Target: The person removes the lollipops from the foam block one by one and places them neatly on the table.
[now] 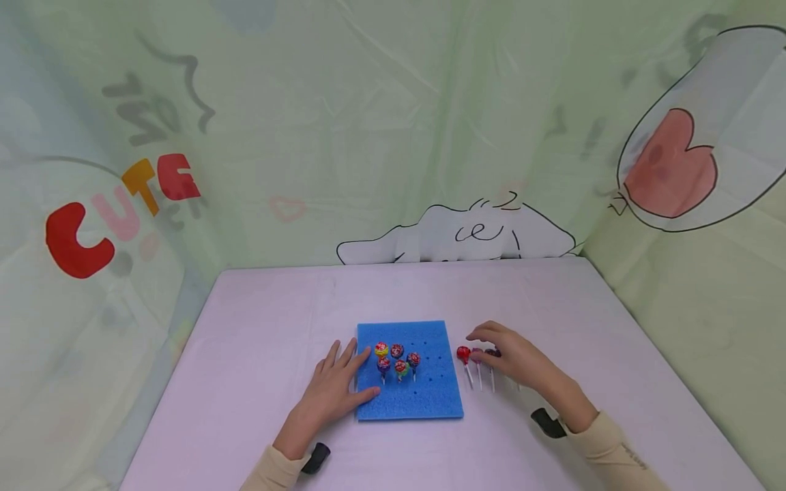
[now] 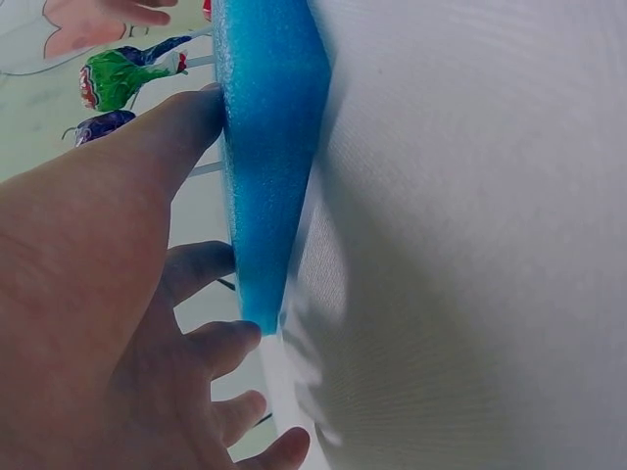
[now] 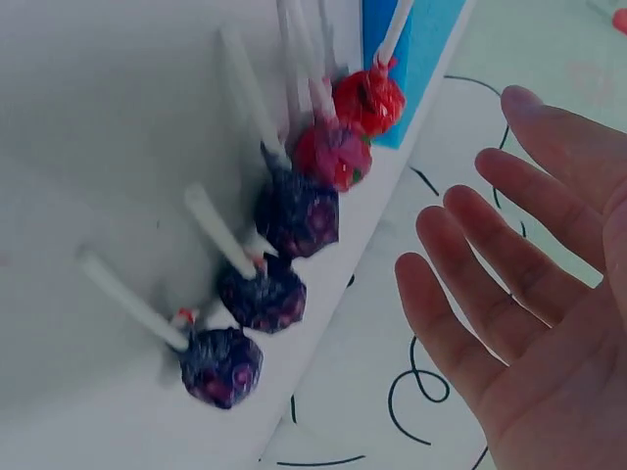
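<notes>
A blue foam board (image 1: 408, 406) lies flat on the table, with several wrapped lollipops (image 1: 397, 351) standing in it on their sticks. My left hand (image 1: 331, 389) rests along its left side, fingers spread, thumb and fingertips touching the foam. To the right of the board, a row of lollipops lies on the table: a red one (image 3: 368, 102), a pinkish-red one (image 3: 333, 155) and several dark purple ones (image 3: 297, 213). Over this row hovers my right hand (image 1: 518, 354), its fingers extended and holding nothing in the right wrist view. It partly hides the purple lollipops in the head view.
Small dark holes (image 1: 441, 376) dot the foam around the standing lollipops. The table (image 1: 270, 307) has a pale cover and backs onto a printed curtain (image 1: 319, 150), which also hangs at both sides. A black strap end (image 1: 548, 423) shows by the right wrist.
</notes>
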{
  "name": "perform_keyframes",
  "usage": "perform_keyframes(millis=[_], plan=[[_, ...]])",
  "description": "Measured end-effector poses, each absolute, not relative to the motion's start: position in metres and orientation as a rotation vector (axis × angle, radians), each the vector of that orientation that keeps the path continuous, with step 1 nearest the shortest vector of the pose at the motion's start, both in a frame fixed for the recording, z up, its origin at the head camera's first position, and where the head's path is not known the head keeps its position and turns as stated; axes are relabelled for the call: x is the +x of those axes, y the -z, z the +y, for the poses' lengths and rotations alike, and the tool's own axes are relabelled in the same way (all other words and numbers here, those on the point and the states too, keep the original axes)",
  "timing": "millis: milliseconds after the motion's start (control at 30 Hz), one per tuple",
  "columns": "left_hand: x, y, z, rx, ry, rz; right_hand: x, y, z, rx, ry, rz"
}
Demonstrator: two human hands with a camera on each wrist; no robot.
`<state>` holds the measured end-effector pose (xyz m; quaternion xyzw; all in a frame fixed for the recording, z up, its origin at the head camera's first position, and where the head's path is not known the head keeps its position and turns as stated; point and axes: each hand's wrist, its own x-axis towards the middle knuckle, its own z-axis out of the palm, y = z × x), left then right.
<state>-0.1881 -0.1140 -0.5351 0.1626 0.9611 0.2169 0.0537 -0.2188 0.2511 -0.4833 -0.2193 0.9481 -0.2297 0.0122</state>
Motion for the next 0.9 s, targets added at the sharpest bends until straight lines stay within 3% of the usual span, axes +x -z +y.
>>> perform_keyframes(millis=[900], plan=[[-0.189, 0.537, -0.114, 0.485, -0.658, 2.921, -0.211, 0.499, 0.196, -1.007, 0.765, 2.968]])
